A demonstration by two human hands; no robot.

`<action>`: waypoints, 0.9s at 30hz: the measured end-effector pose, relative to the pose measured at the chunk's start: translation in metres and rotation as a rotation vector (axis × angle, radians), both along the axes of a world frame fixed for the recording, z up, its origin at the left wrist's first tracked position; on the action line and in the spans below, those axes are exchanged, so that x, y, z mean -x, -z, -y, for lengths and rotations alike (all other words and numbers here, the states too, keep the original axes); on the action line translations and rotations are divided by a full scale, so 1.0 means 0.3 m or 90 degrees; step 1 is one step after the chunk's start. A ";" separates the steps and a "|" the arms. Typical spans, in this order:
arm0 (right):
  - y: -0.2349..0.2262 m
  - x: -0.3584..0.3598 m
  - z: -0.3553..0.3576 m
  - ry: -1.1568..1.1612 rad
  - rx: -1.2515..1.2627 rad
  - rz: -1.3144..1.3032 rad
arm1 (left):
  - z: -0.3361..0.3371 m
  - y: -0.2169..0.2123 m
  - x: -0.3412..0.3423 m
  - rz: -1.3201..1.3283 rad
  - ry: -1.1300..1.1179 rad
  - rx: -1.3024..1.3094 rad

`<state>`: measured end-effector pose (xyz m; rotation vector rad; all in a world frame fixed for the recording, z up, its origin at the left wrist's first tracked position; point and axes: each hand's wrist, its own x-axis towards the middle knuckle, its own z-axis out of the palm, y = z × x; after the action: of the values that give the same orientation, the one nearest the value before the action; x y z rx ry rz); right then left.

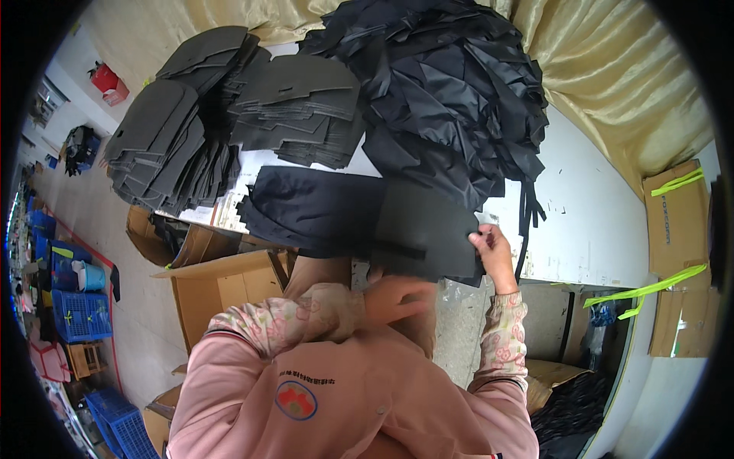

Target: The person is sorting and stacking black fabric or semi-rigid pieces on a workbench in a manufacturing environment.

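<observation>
Along the near edge of the white surface [589,229], I see a dark panel [432,218] overlapping black cloth [317,200]. The right hand [495,249] pinches its right edge; the left hand [397,298], blurred below, I cannot tell. I'd keep the panel flat, unwrinkled.

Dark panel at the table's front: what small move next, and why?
I'd probably steady the near edge of the dark panel with the left hand: the right hand holds its right edge, while the left, blurred, shows just below that near edge.
</observation>
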<state>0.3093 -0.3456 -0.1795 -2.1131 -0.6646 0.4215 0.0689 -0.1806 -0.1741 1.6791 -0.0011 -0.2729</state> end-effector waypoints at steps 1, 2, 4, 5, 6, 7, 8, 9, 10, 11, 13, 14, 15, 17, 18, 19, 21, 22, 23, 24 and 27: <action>-0.013 -0.016 -0.021 0.046 -0.041 0.041 | -0.011 0.000 -0.022 0.396 -0.057 -0.389; -0.010 -0.055 -0.036 0.083 -0.060 0.079 | -0.022 -0.004 -0.042 0.402 -0.053 -0.395; 0.006 -0.133 -0.067 0.142 -0.108 0.024 | -0.043 -0.012 -0.082 0.265 0.007 -0.655; 0.045 -0.190 -0.083 0.162 -0.119 0.009 | -0.046 0.001 -0.090 0.273 0.009 -0.663; 0.063 -0.231 -0.112 0.175 -0.104 -0.060 | -0.043 0.035 -0.089 0.242 0.053 -0.685; 0.077 -0.261 -0.144 0.197 -0.108 -0.084 | -0.040 0.064 -0.093 0.213 0.100 -0.706; 0.070 -0.285 -0.174 0.158 -0.114 -0.100 | -0.040 0.079 -0.092 0.219 0.102 -0.713; 0.059 -0.313 -0.200 0.119 -0.119 -0.116 | -0.041 0.091 -0.093 0.238 0.094 -0.714; 0.036 -0.315 -0.246 0.127 -0.197 -0.127 | -0.044 0.102 -0.092 0.253 0.086 -0.715; 0.002 -0.333 -0.288 0.090 -0.258 -0.029 | -0.043 0.103 -0.093 0.259 0.088 -0.724; -0.129 -0.365 -0.372 0.013 -0.342 0.034 | -0.043 0.104 -0.095 0.256 0.089 -0.702; -0.251 -0.333 -0.416 0.002 -0.343 0.058 | -0.048 0.102 -0.096 0.239 0.102 -0.694; -0.392 -0.270 -0.448 -0.010 -0.344 0.083 | -0.055 0.097 -0.095 0.237 0.098 -0.703; -0.625 -0.134 -0.475 -0.063 -0.399 0.086 | -0.068 0.084 -0.111 0.235 -0.023 -0.574; -0.691 -0.089 -0.473 -0.101 -0.387 0.135 | -0.095 0.036 -0.129 0.240 -0.022 -0.580; -0.732 -0.038 -0.459 -0.136 -0.373 0.185 | -0.136 -0.060 -0.153 0.303 -0.184 -0.377; -0.759 0.104 -0.447 -0.222 -0.333 0.276 | -0.200 -0.235 -0.171 0.411 -0.420 -0.120; -0.739 0.175 -0.435 -0.288 -0.303 0.241 | -0.219 -0.306 -0.176 0.400 -0.393 -0.021; -0.716 0.233 -0.422 -0.358 -0.274 0.205 | -0.243 -0.358 -0.176 0.386 -0.369 0.075; -0.676 0.254 -0.413 -0.449 -0.290 0.272 | -0.272 -0.384 -0.185 0.416 -0.359 0.017; -0.613 0.240 -0.391 -0.429 -0.320 0.252 | -0.336 -0.382 -0.167 0.403 -0.363 -0.050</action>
<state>0.2372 -0.2283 0.0044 -1.4586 -1.5498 0.1559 0.1191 -0.0797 -0.0594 1.7054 0.0153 0.6951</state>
